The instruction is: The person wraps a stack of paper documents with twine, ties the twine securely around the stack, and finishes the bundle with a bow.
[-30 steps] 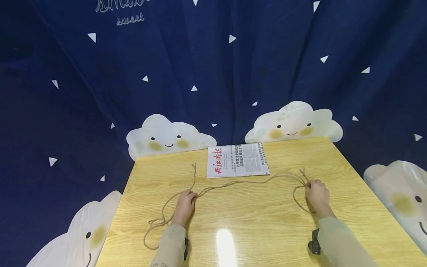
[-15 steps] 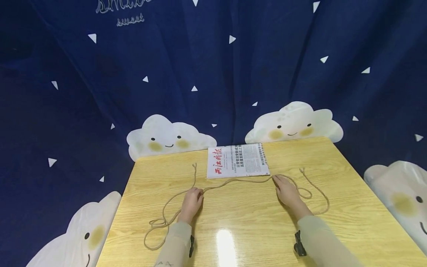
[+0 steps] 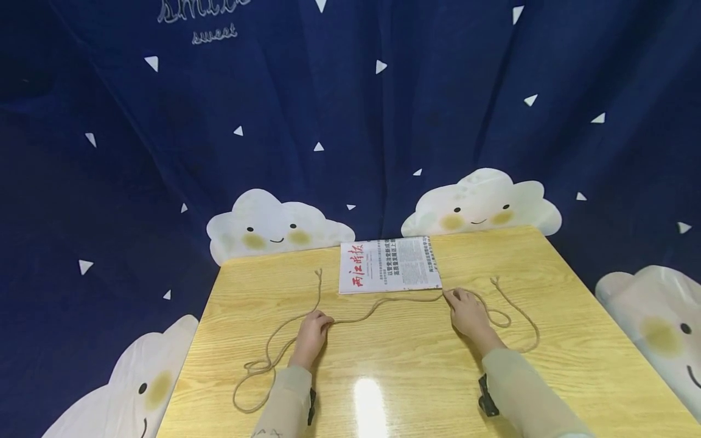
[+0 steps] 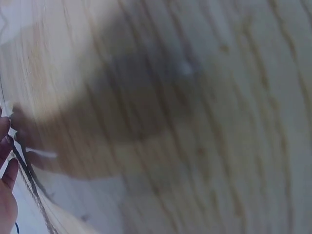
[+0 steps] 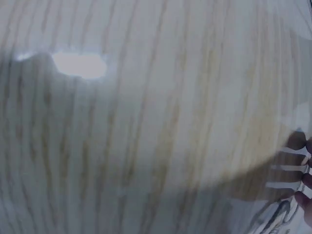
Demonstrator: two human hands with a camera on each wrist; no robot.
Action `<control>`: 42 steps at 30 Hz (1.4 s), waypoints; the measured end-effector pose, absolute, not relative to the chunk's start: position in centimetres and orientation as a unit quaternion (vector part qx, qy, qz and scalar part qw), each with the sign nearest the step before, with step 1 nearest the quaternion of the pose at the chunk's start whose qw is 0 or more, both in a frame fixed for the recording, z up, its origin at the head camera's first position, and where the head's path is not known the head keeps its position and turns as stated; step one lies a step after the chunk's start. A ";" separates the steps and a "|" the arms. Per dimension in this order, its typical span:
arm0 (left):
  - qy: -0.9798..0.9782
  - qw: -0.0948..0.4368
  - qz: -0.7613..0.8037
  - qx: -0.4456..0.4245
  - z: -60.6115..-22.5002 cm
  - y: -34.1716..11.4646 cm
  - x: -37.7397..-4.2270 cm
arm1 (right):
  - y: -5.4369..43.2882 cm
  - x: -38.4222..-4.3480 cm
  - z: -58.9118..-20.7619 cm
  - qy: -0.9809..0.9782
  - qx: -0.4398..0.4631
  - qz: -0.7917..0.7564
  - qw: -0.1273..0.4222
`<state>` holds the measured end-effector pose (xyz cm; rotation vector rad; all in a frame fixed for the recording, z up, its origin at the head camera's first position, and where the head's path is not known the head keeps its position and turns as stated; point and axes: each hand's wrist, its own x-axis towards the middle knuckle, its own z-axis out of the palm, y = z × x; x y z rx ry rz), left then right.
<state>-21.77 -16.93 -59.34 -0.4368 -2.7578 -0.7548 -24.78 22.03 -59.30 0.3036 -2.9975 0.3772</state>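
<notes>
A thin tan rope (image 3: 405,298) runs across the wooden table in front of a folded newspaper (image 3: 390,264). My left hand (image 3: 311,334) pinches it left of the newspaper, thumb and fingertips together. Near the newspaper's lower right corner, my right hand (image 3: 468,316) pinches the same rope at its fingertips. Between the hands the rope dips, then rises in a slack curve. Only fingers of the left hand (image 4: 9,200) show at the left wrist view's edge, with rope (image 4: 41,207) trailing below. In the right wrist view, right-hand fingertips (image 5: 306,202) appear at the right edge.
Loose rope loops (image 3: 261,366) lie left of the left forearm, and one frayed end (image 3: 319,275) points to the back. More rope curves right of the right hand to another end (image 3: 495,281). A dark blue curtain (image 3: 328,91) with cloud prints hangs behind the table (image 3: 416,377).
My right hand let go of the rope near its right end, moved left and took it beside the newspaper. The left hand shifted slightly right. Rope on the right now lies loose.
</notes>
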 end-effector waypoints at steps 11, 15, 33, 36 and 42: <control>-0.944 0.139 -0.256 -0.155 -59.6 -16.9 -22.1 | 23.4 -23.6 -60.3 -0.961 0.092 0.222 0.137; -0.943 0.149 -0.253 -0.157 -59.6 -17.4 -22.2 | 24.2 -23.0 -60.6 -0.962 0.088 0.220 0.140; -0.956 0.157 -0.205 -0.141 -59.3 -20.1 -23.3 | 25.8 -23.2 -60.2 -0.958 0.091 0.219 0.162; -0.962 0.147 -0.190 -0.132 -59.2 -20.0 -23.5 | 25.8 -23.4 -60.3 -0.959 0.091 0.214 0.163; -0.977 0.142 -0.116 -0.105 -59.1 -19.1 -23.6 | 25.8 -23.4 -60.7 -0.962 0.084 0.209 0.154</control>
